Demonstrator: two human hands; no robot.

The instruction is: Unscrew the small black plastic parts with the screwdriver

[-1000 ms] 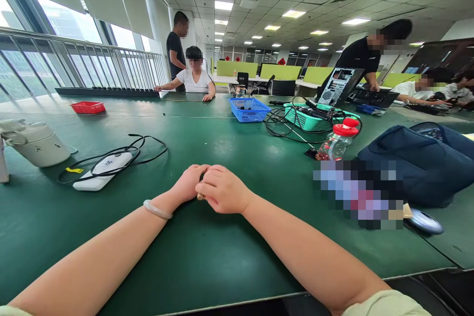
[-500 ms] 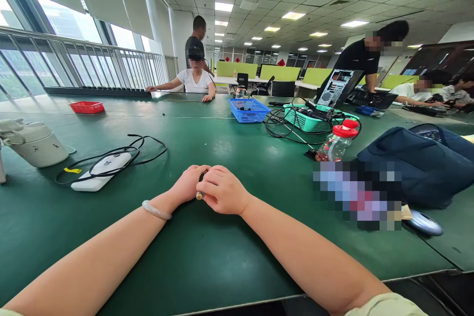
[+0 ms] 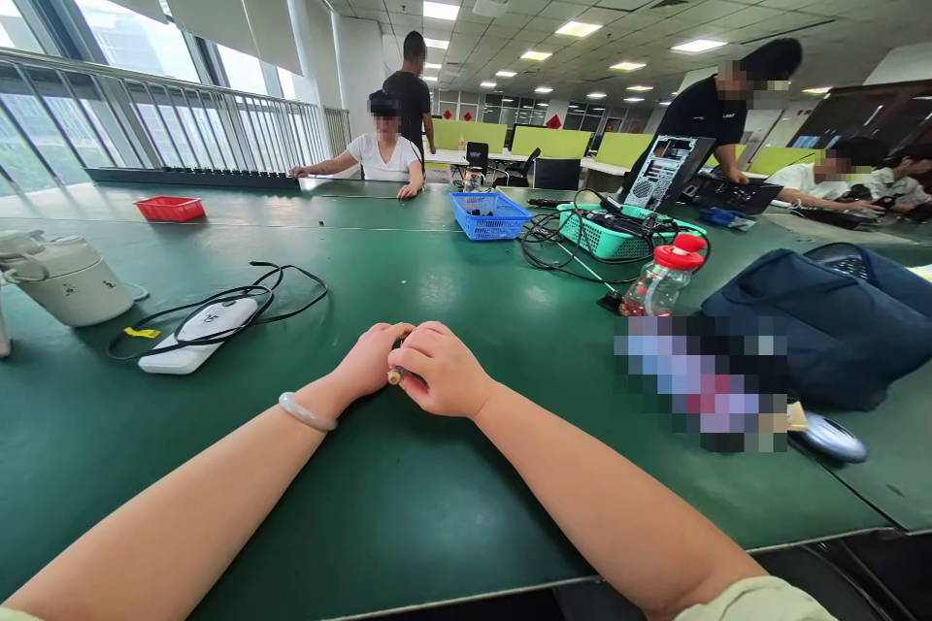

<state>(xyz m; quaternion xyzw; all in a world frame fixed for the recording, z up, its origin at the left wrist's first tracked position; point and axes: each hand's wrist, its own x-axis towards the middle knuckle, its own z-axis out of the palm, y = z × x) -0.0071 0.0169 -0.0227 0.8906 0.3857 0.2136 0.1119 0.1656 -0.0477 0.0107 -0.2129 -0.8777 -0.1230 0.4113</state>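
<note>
My left hand (image 3: 366,362) and my right hand (image 3: 446,372) meet above the green table (image 3: 426,514), their fingertips touching or overlapping. A small stick-like thing (image 3: 395,375) pokes out from under my right fingers, its round tan end facing me. My right hand is closed round it; the rest of it is hidden, so I cannot tell its kind. The fingers of my left hand are bent and closed against the right ones, and whatever they hold is covered. A pale bangle (image 3: 307,413) circles my left wrist.
At left lie a white power bank (image 3: 196,335) with a black cord and a pale jug (image 3: 77,277). Red (image 3: 170,208), blue (image 3: 489,218) and green baskets (image 3: 612,238) stand farther back. At right are a red-lidded jar (image 3: 662,277) and a dark blue bag (image 3: 815,325). Several people are around.
The small stick-like thing's end has shifted slightly up in my right hand; both hands stay together. In the background, the standing person in black has moved right and turned.
</note>
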